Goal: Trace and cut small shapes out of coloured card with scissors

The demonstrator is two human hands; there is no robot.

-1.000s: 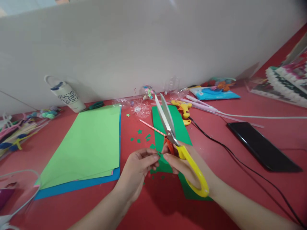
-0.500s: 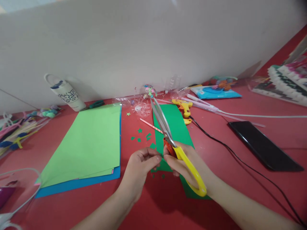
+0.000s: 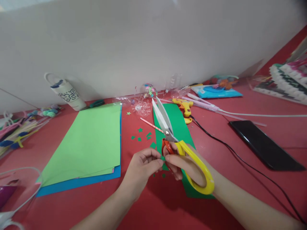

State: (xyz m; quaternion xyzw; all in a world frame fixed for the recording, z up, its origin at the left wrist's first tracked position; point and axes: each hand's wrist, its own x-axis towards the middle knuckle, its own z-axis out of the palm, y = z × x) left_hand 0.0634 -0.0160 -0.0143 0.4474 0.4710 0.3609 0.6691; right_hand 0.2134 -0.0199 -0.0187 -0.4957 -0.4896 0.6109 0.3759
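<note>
Scissors [image 3: 167, 131] with a yellow and a red handle hang in my right hand [image 3: 189, 167], blades slightly apart and pointing away from me. That hand is closed around the handles. My left hand [image 3: 141, 169] is closed in a pinch, a small bit of green paper [image 3: 163, 158] at its fingertips, close to my right fingers. Beneath both hands lie dark green paper sheets [image 3: 176, 119]. Small green paper scraps [image 3: 148, 136] and a little green star [image 3: 140, 130] are scattered left of them, and a striped straw [image 3: 150, 123] touches the sheet's edge.
Left lies a stack of light green paper [image 3: 96, 140] over blue paper [image 3: 79, 186]. A white tumbler [image 3: 72, 97] stands behind it. Right are a yellow glue gun [image 3: 183, 105] with a black cord [image 3: 223, 143], a black phone [image 3: 266, 145] and a blue packet [image 3: 219, 92]. Star confetti [image 3: 150, 91] sits at the back.
My right hand has turned the scissors, so the blades are farther apart and more of the red handle shows. My left hand has hardly moved.
</note>
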